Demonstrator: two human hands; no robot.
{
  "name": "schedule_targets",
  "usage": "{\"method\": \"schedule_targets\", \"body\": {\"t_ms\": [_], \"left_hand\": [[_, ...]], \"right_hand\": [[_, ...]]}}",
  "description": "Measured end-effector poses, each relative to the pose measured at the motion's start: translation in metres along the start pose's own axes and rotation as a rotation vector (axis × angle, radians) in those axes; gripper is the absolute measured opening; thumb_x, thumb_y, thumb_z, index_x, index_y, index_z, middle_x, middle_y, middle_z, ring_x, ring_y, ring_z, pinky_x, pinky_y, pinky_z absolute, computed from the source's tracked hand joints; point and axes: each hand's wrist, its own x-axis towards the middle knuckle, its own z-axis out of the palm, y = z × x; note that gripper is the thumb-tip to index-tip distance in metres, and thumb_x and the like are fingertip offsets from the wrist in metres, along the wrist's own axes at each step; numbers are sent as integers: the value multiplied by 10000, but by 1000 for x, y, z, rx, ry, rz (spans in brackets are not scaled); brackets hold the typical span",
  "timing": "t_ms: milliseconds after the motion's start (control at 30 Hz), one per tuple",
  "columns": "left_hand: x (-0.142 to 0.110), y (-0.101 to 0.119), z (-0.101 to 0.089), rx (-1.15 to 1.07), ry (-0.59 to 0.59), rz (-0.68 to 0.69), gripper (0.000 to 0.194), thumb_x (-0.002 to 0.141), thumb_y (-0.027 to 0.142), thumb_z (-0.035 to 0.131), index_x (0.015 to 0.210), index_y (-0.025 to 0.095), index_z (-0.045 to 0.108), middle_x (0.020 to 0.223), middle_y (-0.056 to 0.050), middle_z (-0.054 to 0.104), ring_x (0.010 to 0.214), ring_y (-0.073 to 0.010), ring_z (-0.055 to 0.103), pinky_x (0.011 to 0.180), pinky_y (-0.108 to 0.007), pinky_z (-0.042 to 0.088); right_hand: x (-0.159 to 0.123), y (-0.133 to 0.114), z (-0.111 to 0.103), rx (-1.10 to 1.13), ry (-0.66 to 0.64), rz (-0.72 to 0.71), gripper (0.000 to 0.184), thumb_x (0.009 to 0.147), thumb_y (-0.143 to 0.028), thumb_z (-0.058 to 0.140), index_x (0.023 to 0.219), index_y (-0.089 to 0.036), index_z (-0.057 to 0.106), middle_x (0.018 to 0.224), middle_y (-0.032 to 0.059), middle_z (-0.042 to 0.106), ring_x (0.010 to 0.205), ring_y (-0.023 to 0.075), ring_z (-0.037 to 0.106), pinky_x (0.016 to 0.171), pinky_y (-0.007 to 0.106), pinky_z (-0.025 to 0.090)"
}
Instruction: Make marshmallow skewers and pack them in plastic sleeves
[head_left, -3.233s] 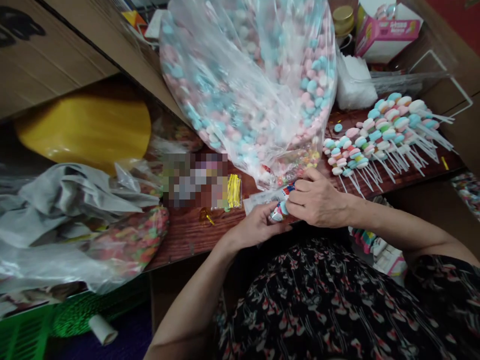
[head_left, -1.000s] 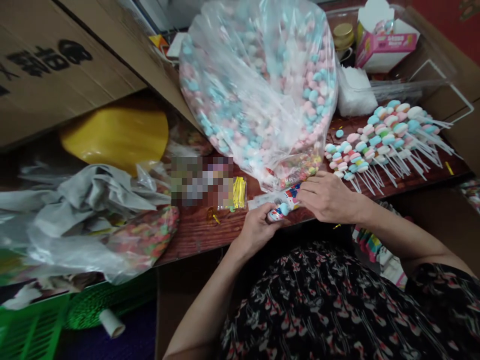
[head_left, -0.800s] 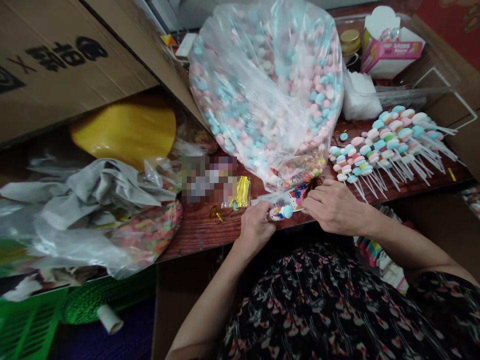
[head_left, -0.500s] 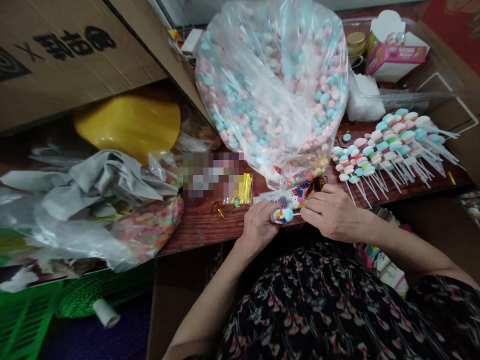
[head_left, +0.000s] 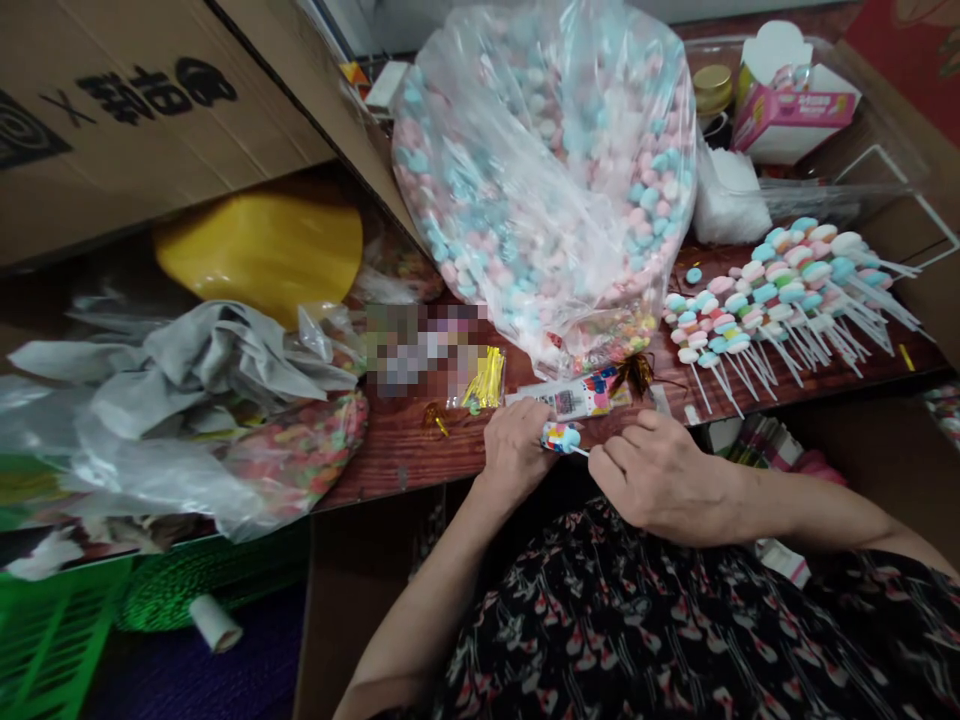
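Blue, rounded, film-wrapped candy point(head_left: 561, 438), pinched by left hand point(head_left: 517, 452), lies 10 o'clock from right hand point(head_left: 656, 482), closed on its thin white stick point(head_left: 580, 452).

Single head view from close above the wooden tabletop point(head_left: 409, 458), forward and downward.

By the near edge of the tabletop point(head_left: 405, 455), the left hand point(head_left: 516, 452) hides part of the printed wrapper point(head_left: 556, 437), the right hand point(head_left: 651, 470) one end of the white stick point(head_left: 580, 451). A pixelated patch point(head_left: 411, 352) is unreadable.
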Motion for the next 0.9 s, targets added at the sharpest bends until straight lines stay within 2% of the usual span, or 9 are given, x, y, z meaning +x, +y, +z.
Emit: {"method": "schedule_targets", "body": {"t_ms": [100, 200, 333, 467, 567, 633, 733, 833, 900], "left_hand": [[2, 5, 0, -73, -42, -10, 180, 837, 273, 599, 683, 186, 565, 647, -21, 578, 605, -149, 496, 588, -285, 301], [3, 9, 4, -166, -51, 9, 142, 826, 223, 561, 692, 178, 575, 645, -24, 592, 605, -147, 513, 589, -276, 334], [4, 10, 5, -269, -62, 25, 92, 824, 232, 586, 783, 170, 641, 694, -35, 648, 651, -159, 576, 620, -278, 398], [10, 7, -13, -470, -99, -3, 409, 792, 320, 723, 1167, 174, 646, 1049, -111, 720, 939, -221, 660, 835, -338, 490], [16, 8, -25, -655, -123, -42, 276, 870, 283, 649, 1125, 183, 682, 1016, -91, 728, 912, -196, 664, 831, -321, 500], [18, 12, -26, -764, -135, -109, 169, 913, 271, 586, 920, 175, 725, 790, -37, 700, 728, -142, 625, 704, -264, 489], [18, 18, -20, -909, -79, -301, 231, 882, 315, 634, 730, 159, 711, 643, -3, 615, 603, -100, 542, 583, -220, 444], [15, 23, -13, -1124, -17, -616, 250, 835, 403, 692, 929, 176, 740, 635, 12, 615, 469, -62, 457, 436, -188, 374], [13, 26, -10, -1241, 13, -773, 416, 816, 464, 701, 1138, 201, 692, 621, 28, 609, 393, -44, 388, 360, -171, 311]], "right_hand": [[2, -6, 2, -26, 28, -18, 179, 867, -89, 434, 787, -152, 582, 655, 43, 588, 595, 171, 475, 649, 353, 271], [9, -2, 17, 1, 31, 2, 196, 885, -103, 418, 829, -140, 602, 694, 60, 623, 630, 175, 507, 677, 358, 294], [16, 15, 38, 122, -67, 70, 162, 868, -119, 465, 860, -146, 624, 717, 58, 659, 641, 164, 519, 672, 335, 295], [19, 40, 35, 272, -104, 143, 173, 900, -173, 478, 851, -145, 641, 744, 66, 679, 644, 150, 516, 643, 305, 285], [24, 50, 30, 383, -48, 163, 195, 927, -189, 451, 861, -147, 629, 768, 60, 671, 666, 146, 518, 641, 290, 292], [30, 51, 32, 448, -51, 171, 176, 921, -166, 439, 912, -143, 612, 765, 55, 655, 672, 147, 515, 642, 284, 306], [34, 51, 39, 610, -33, 204, 189, 933, -159, 416, 1025, -141, 580, 804, 50, 641, 716, 148, 530, 673, 275, 357], [26, 49, 45, 868, 180, 363, 258, 960, -247, 451, 1197, -168, 517, 965, 50, 624, 779, 129, 546, 731, 266, 419], [18, 43, 51, 1013, 337, 550, 328, 922, -327, 556, 1215, -185, 516, 963, 28, 601, 717, 105, 523, 674, 240, 429]]}}
